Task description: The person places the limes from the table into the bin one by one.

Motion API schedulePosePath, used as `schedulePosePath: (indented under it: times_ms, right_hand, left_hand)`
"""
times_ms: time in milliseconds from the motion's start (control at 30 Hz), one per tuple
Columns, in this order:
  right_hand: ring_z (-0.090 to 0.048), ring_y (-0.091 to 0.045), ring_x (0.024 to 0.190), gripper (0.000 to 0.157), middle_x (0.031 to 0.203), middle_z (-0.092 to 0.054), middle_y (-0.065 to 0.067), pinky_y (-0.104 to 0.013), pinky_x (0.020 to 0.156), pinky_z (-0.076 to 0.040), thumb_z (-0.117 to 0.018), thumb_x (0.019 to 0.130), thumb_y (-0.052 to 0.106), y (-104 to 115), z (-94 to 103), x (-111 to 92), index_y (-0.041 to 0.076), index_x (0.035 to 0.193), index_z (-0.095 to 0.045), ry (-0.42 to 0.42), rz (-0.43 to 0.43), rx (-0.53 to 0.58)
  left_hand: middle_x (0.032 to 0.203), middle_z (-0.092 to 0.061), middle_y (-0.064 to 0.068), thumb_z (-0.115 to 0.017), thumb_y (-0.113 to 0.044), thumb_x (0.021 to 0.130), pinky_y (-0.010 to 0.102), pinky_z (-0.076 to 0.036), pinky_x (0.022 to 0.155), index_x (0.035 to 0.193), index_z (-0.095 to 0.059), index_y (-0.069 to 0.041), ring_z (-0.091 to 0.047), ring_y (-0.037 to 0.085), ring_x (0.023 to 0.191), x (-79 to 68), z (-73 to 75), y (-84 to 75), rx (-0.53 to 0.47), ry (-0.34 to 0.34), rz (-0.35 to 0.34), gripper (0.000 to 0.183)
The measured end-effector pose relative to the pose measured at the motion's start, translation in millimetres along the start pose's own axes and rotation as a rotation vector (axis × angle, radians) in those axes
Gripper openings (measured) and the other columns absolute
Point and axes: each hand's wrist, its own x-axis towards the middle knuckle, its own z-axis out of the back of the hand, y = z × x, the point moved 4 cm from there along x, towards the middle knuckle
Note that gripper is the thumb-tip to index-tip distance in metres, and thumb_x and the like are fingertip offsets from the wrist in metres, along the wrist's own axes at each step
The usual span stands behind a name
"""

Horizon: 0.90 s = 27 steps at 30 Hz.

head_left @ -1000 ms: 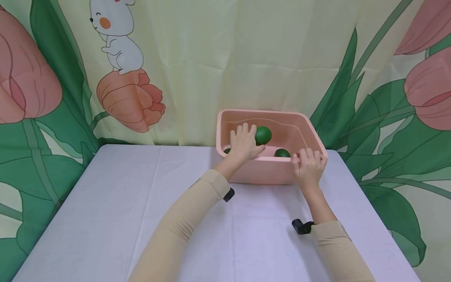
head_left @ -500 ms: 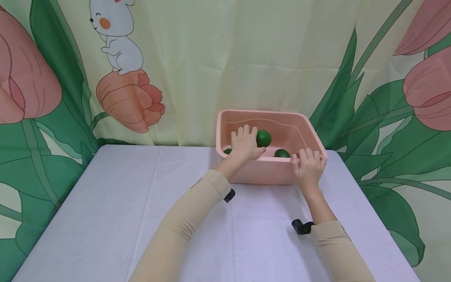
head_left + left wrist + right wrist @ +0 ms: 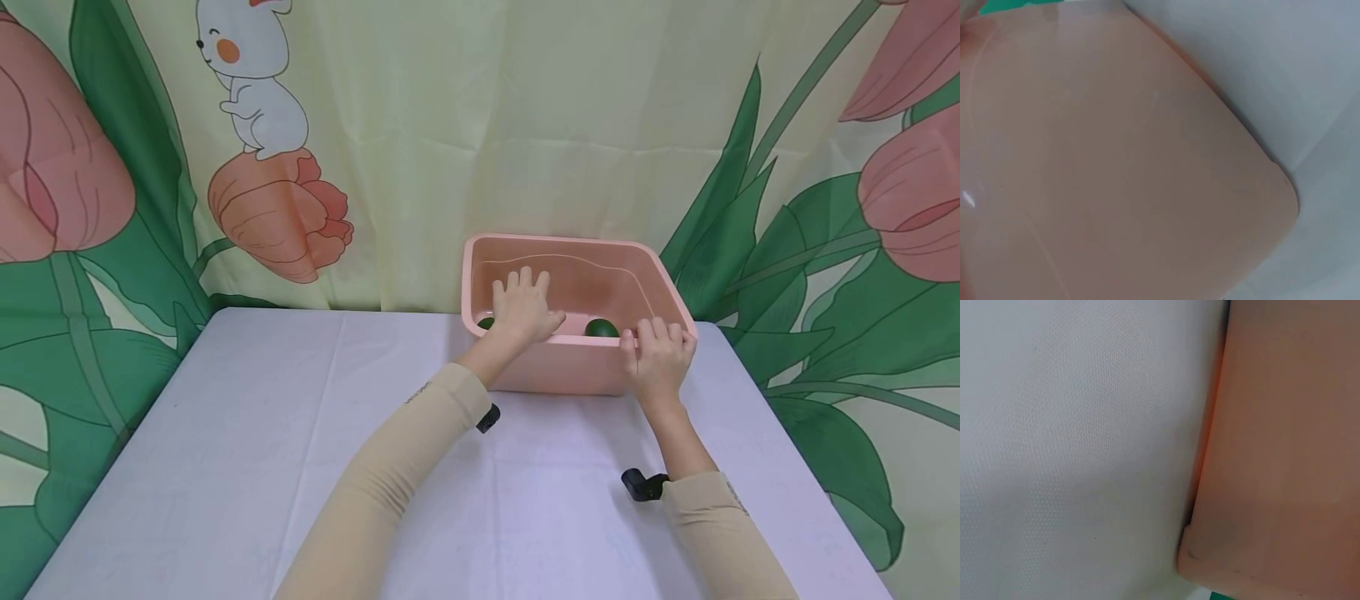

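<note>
A pink plastic storage box (image 3: 555, 367) stands at the far edge of the table. My left hand (image 3: 522, 310) reaches over its front wall with fingers spread; I see nothing held in it. My right hand (image 3: 660, 354) grips the rim at the front right corner, fingers curled over the edge. Inside lie smooth green balls: one ball (image 3: 602, 327) near the front wall, and part of another ball (image 3: 486, 322) left of my left wrist. The front wall and my left hand hide part of the inside. Both wrist views show mainly the box's outer wall (image 3: 1147, 156).
A white cloth (image 3: 225, 433) covers the table. Behind it hangs a printed curtain (image 3: 420, 167) with tulips and a rabbit, close to the box's back. Small black wrist cameras (image 3: 643, 484) hang under both sleeves.
The green ball beside my left fingers sank slightly, then went out of sight. My left fingers have spread a little. My right hand keeps its grip on the rim.
</note>
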Motion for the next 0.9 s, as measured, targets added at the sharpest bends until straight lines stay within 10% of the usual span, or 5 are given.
schedulePosePath:
  times_ms: [600,900]
  right_hand:
    - [-0.043,-0.038,0.078,0.048,0.079,-0.053,-0.021,-0.054,0.080,-0.024,-0.029,0.091,0.038,1.9,3.7,-0.6,-0.001,0.077,-0.052,0.047,0.001,-0.018]
    - [-0.043,-0.038,0.077,0.026,0.078,-0.053,-0.021,-0.054,0.079,-0.025,-0.043,0.083,0.022,4.9,7.0,1.1,-0.001,0.077,-0.052,0.035,0.014,-0.004]
  left_hand:
    - [0.130,-0.037,0.005,-0.046,-0.055,0.084,0.043,-0.029,0.093,0.134,-0.034,-0.020,-0.035,0.023,0.117,-8.2,7.6,13.2,-0.071,-0.038,0.011,0.063]
    - [0.130,-0.037,0.006,-0.044,-0.054,0.084,0.043,-0.029,0.093,0.132,-0.035,-0.019,-0.035,0.024,0.118,-22.4,15.4,27.4,-0.059,-0.072,0.009,0.060]
